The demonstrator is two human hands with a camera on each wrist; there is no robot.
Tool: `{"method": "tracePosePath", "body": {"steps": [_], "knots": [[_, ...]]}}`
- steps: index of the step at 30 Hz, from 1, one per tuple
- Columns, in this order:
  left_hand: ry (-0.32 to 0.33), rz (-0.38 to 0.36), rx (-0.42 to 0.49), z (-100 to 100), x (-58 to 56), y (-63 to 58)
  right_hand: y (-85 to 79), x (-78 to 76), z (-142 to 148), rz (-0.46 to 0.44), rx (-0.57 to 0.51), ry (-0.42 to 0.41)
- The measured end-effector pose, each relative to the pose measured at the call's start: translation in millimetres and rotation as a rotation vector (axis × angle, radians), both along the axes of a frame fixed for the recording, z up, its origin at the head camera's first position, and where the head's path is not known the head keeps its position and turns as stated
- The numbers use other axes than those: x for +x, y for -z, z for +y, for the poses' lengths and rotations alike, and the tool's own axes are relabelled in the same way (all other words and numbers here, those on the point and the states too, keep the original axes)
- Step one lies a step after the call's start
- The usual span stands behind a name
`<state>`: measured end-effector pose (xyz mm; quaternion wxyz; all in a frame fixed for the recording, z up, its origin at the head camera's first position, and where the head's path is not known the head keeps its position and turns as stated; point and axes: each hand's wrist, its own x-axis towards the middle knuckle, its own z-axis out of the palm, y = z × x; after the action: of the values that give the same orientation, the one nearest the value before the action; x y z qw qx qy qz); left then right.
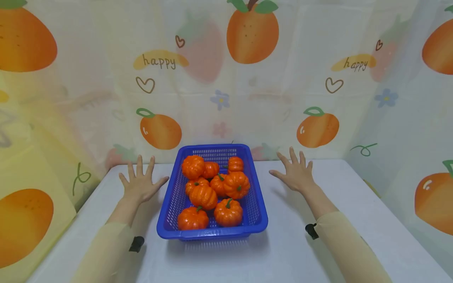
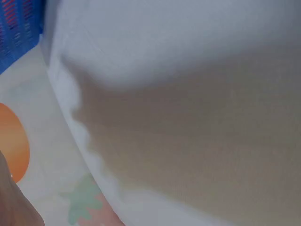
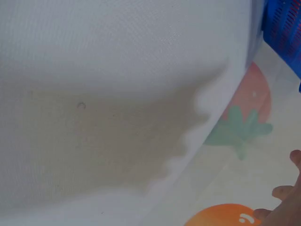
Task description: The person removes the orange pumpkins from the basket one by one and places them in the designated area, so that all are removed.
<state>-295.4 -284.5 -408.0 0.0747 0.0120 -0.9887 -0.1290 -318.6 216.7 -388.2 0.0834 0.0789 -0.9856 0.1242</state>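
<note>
A blue plastic basket with slotted walls stands mid-table, holding several small orange pumpkins with green stems. To its left my left hand is held with fingers spread and straight, the thumb pointing toward the basket's side. My right hand is spread likewise on the other side, a little apart from the rim. Neither hand holds anything. Each wrist view shows a hand's shadow on the table, a corner of the basket and part of the hand at the lower edge.
The white table ends at the back against a cloth backdrop printed with oranges, strawberries and hearts. More of this cloth hangs at the left and right sides. A black strap piece shows at the left sleeve, another at the right.
</note>
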Motion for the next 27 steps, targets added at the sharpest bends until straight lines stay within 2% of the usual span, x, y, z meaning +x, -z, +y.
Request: {"method": "tracePosePath", "body": {"steps": [3,7,11,16,20,23,27], "knots": [[-0.014,0.017,0.037,-0.4,3.0,-3.3,-4.4,-1.0,-0.7,0.034,-0.017,-0.017],[-0.027,0.027,0.12,-1.8,10.4,-10.4,-14.0,0.1,-7.9,0.066,-0.091,-0.066],[0.004,-0.002,0.291,0.5,23.7,-23.8,-29.9,6.2,-23.6,0.056,-0.205,-0.132],[0.067,-0.109,0.586,6.6,48.9,-43.2,-49.9,18.4,-49.7,0.025,-0.336,-0.261],[0.1,-0.222,0.803,15.0,69.2,-50.9,-60.4,26.8,-68.0,-0.04,-0.451,-0.399],[0.122,-0.281,0.887,22.5,78.8,-50.4,-63.5,31.2,-77.4,-0.108,-0.51,-0.505],[0.154,-0.342,0.934,30.8,83.4,-45.1,-62.6,35.9,-85.0,-0.171,-0.496,-0.608]]}}
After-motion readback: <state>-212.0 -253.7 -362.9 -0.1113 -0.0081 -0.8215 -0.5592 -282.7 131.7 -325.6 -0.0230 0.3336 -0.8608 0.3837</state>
